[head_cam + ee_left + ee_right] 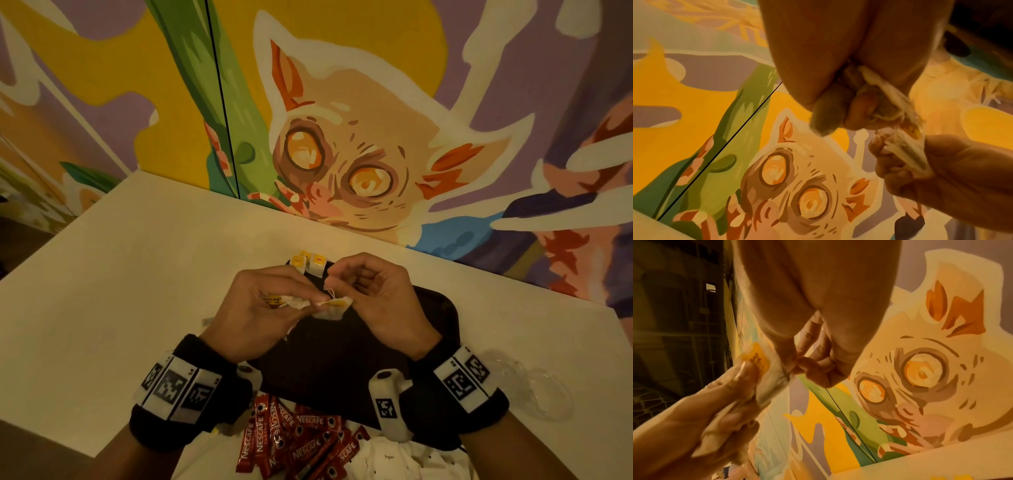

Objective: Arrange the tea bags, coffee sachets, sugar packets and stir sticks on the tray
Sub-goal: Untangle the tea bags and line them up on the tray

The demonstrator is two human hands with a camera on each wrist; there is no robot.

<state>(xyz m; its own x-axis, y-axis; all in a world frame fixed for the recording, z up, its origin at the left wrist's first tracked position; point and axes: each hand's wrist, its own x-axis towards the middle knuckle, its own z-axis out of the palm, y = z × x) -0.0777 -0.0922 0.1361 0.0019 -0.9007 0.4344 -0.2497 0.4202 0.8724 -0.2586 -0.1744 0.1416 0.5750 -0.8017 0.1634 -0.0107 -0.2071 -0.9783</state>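
Both hands hover over the dark tray (346, 363). My left hand (306, 301) grips a small bunch of white tea bags (294, 303) with a yellow tag. My right hand (334, 291) pinches one tea bag (337, 306) by its top edge, right against the bunch. In the left wrist view the left fingers (830, 116) clamp the crumpled bags (898, 104). The right hand (951, 170) holds the neighbouring bag (906, 152). In the right wrist view thumb and forefinger (807, 368) nip the bag (772, 384). Three yellow-tagged tea bags (308, 263) stand at the tray's far corner.
Red Nescafe coffee sachets (291, 442) lie in a heap off the tray's near edge, with white sugar packets (394, 459) beside them. A transparent plastic container (537, 390) sits on the white table (120, 291) to the right. A painted wall (342, 120) rises directly behind.
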